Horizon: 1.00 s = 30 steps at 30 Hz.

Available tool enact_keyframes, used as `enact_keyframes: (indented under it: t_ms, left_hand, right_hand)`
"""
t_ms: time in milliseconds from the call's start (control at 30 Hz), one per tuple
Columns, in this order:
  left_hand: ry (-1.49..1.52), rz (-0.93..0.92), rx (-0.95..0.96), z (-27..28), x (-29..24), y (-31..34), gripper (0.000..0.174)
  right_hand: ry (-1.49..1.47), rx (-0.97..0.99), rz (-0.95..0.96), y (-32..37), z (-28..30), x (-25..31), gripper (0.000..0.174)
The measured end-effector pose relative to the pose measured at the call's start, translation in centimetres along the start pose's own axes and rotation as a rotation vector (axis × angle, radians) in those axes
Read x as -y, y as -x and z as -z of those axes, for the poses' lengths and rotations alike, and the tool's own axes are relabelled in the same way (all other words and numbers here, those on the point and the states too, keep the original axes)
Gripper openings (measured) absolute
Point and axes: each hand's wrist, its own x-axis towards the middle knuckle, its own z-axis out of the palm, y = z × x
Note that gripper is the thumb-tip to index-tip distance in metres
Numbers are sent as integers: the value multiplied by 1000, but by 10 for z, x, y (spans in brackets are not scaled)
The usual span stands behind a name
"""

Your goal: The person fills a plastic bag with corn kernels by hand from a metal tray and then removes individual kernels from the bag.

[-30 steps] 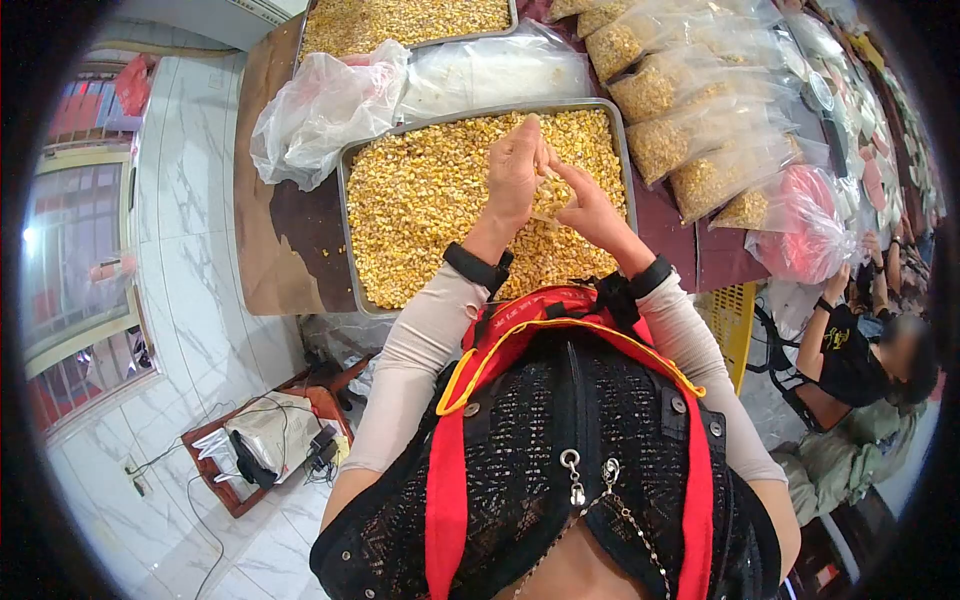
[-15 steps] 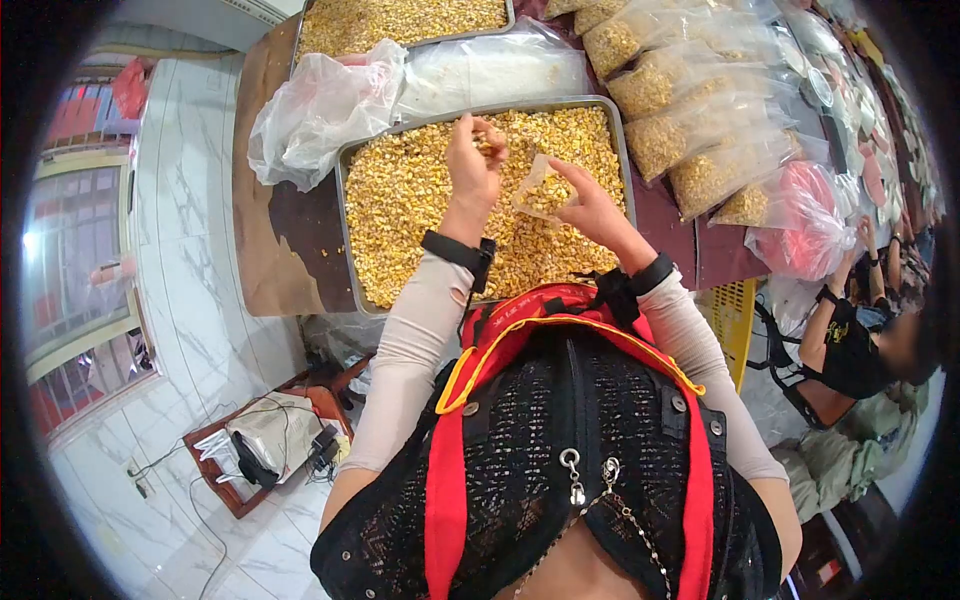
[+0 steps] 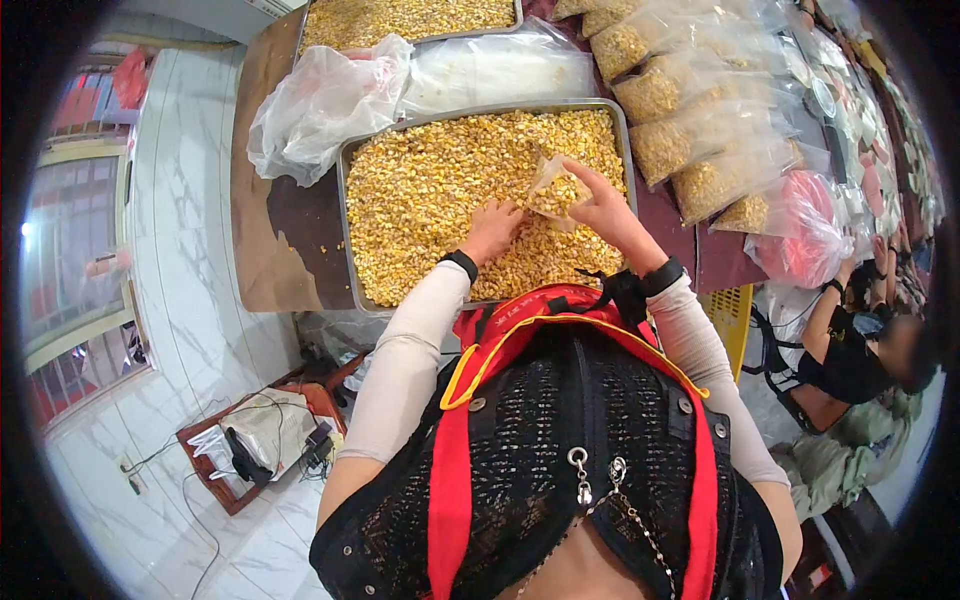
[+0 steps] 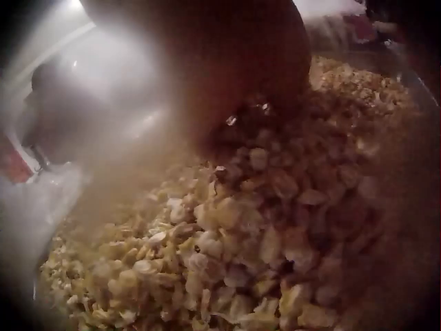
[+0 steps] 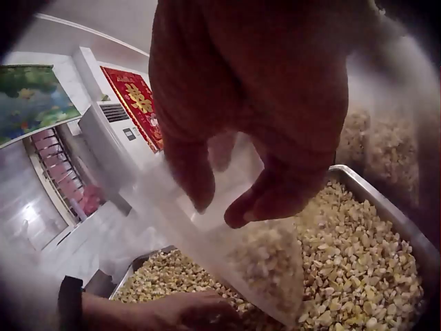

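Observation:
In the head view my left hand [image 3: 492, 230] lies on the yellow corn kernels [image 3: 410, 215] in a large metal tray [image 3: 346, 240], its fingertips down among them. The right wrist view also catches that left hand [image 5: 189, 310] low over the kernels, below the bag. My right hand [image 3: 612, 215] holds a clear plastic bag [image 3: 545, 190] by its upper part, thumb and fingers at its mouth. Some kernels sit in the bottom of the bag [image 5: 265, 265], which hangs tilted above the tray. The left wrist view is dark and blurred, with kernels [image 4: 227, 241] filling the lower half.
Several filled bags [image 3: 665, 150] lie in a row to the right of the tray, beside a pink-and-clear plastic bundle [image 3: 805, 225]. A crumpled plastic bag [image 3: 325, 110] and a second tray of kernels [image 3: 410, 20] lie behind. Another person [image 3: 860, 350] sits at the right.
My left hand has gone from beside the bag's mouth, first to the left, then down and nearer onto the kernels. The right hand keeps its hold on the bag, which has shifted slightly.

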Motion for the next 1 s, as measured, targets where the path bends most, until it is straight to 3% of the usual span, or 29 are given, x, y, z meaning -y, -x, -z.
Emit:
enact_keyframes:
  t_ms: [67, 133, 167, 233, 267, 300, 367, 400, 533, 667, 733, 867, 933, 1000]
  left_hand:
    - [29, -60, 7, -13, 16, -8, 27]
    - [369, 97, -42, -11, 24, -16, 22]
    - [369, 97, -41, -11, 28, -15, 22]
    - [1253, 552, 11, 21, 23, -15, 16]
    - [1581, 634, -113, 28, 21, -14, 15]
    - [1578, 636, -113, 27, 24, -13, 15]
    - [2345, 714, -226, 29, 37, -6, 18]
    - [2509, 537, -207, 36, 40, -3, 16]
    - [2740, 408, -286, 78, 22, 3, 21]
    - [2701, 433, -385, 102, 6, -5, 23]
    - [2614, 270, -394, 117, -2, -9, 22]
    - [2609, 481, -459, 150, -26, -18, 22]
    - [2536, 159, -373, 153, -32, -24, 28]
    - [2442, 54, -363, 159, -43, -28, 32]
  right_hand:
    - [-16, 4, 0, 0, -1, -3, 63]
    - [41, -21, 53, 1, -1, -4, 61]
    - [40, -20, 52, 2, 0, -4, 61]
    - [-15, -1, 9, 3, 1, -5, 60]
    - [-18, -1, 8, 3, 1, -7, 60]
    - [-1, 0, 18, 1, 1, -8, 60]
    - [14, 0, 29, 0, -1, -9, 60]
    - [25, -2, 35, 0, -1, -8, 60]
    - [17, 13, -13, 0, -2, -5, 59]
    - [31, -16, 67, 0, -3, -9, 58]
    - [27, -2, 27, 1, -2, -8, 57]
    - [36, -12, 43, 2, -3, -7, 57]
    - [18, -23, 48, 2, -4, -4, 59]
    - [-3, -30, 52, 2, -6, -3, 61]
